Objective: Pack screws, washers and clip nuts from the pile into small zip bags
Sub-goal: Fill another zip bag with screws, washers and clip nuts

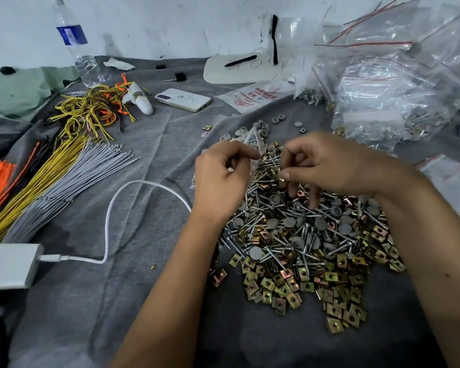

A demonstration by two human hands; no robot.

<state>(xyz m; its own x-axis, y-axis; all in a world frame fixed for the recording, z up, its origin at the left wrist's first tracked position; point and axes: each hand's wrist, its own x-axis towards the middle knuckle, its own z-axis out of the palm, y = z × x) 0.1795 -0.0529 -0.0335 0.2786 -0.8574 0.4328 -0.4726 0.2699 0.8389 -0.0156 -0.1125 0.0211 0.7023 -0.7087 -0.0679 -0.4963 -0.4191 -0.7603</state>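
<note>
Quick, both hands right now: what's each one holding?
Left hand: fingers curled, holding a small clear zip bag above the pile.
Right hand: fingers pinching a small brass-coloured piece, likely a clip nut.

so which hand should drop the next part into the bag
Right. The right hand hovers over the pile, pinching a small part in its fingers. The left hand already holds the bag.

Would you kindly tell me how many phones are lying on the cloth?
1: a white phone lies face down at the far side of the grey cloth, beside the tangled wires. Others may be hidden under bags.
</note>
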